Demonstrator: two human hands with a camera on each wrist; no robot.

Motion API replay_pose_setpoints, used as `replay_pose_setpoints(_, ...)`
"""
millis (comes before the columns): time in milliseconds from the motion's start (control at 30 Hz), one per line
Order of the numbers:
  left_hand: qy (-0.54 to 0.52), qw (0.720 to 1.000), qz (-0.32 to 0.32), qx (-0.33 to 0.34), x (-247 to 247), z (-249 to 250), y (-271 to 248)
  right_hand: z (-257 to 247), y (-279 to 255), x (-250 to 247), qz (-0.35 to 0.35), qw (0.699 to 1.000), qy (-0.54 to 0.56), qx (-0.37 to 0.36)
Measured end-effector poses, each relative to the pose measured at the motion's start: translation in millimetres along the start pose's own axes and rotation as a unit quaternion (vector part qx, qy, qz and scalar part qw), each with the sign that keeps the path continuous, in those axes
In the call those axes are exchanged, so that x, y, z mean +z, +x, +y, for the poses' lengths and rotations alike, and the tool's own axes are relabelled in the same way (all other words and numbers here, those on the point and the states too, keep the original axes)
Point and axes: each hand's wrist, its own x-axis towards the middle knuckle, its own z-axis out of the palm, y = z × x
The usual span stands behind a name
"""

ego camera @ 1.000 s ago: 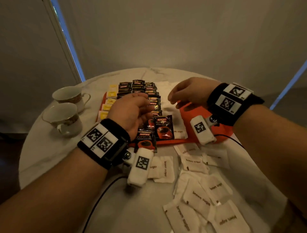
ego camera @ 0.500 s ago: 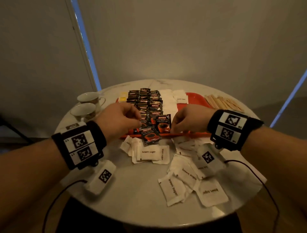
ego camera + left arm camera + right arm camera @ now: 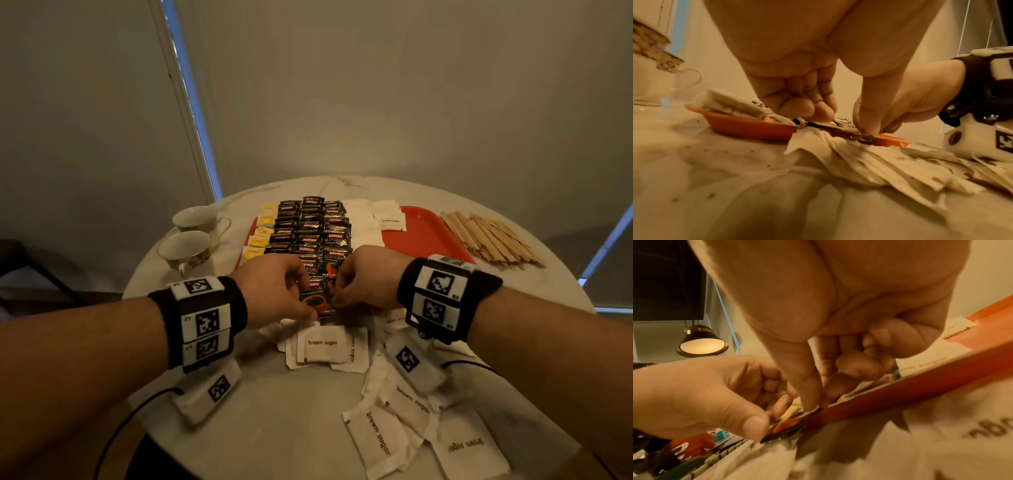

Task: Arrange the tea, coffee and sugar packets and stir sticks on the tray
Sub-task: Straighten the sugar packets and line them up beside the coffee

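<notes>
The coffee packet (image 3: 317, 297) was black and glossy, printed with a red cup, and lay across the near rim of the red tray (image 3: 424, 229), at the front of the coffee rows. My left hand (image 3: 274, 291) pinched its left edge, thumb below, other fingers curled. My right hand (image 3: 366, 277) pinched its right edge, knuckles up, wrists level over the table (image 3: 274, 428).

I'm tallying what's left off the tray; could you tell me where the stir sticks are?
In the head view, the stir sticks lie piled on the table's far right, just beyond the red tray.
</notes>
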Motion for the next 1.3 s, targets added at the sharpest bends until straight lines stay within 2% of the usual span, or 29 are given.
replay_pose_setpoints(100,0.002,1.000,0.007,0.013,-1.5,-4.4,7.7,8.8,1.8,-10.5,0.018,0.998,0.054,0.011)
replay_pose_setpoints(200,0.006,1.000,0.007,0.016,-1.5,-9.8,14.4,25.2,7.7,-24.1,0.099,0.987,0.115,0.059)
replay_pose_setpoints(267,0.009,1.000,-0.001,0.014,-1.2,-12.2,17.7,34.8,11.5,-28.6,0.128,0.982,0.109,0.089)
replay_pose_setpoints(367,0.027,1.000,0.001,0.014,-1.8,-13.4,22.9,42.3,15.0,-25.7,0.099,0.982,0.110,0.115)
replay_pose_setpoints(467,0.033,0.999,0.011,0.009,-1.2,-14.4,27.2,42.6,18.4,-22.9,0.080,0.984,0.115,0.111)
replay_pose_setpoints(600,0.026,0.999,0.022,0.015,0.7,-14.9,29.3,36.4,22.0,-21.1,0.083,0.986,0.100,0.107)
replay_pose_setpoints(767,0.064,0.997,0.002,0.044,1.6,-11.4,28.9,30.9,26.5,-17.9,0.093,0.983,0.120,0.101)
replay_pose_setpoints(1000,0.073,0.996,0.035,0.026,-0.8,-15.9,33.1,22.4,34.2,-15.7,0.096,0.980,0.143,0.103)
replay_pose_setpoints(1300,0.036,0.998,0.043,0.023,-1.7,-16.2,30.5,23.0,35.0,-15.3,0.073,0.978,0.163,0.105)
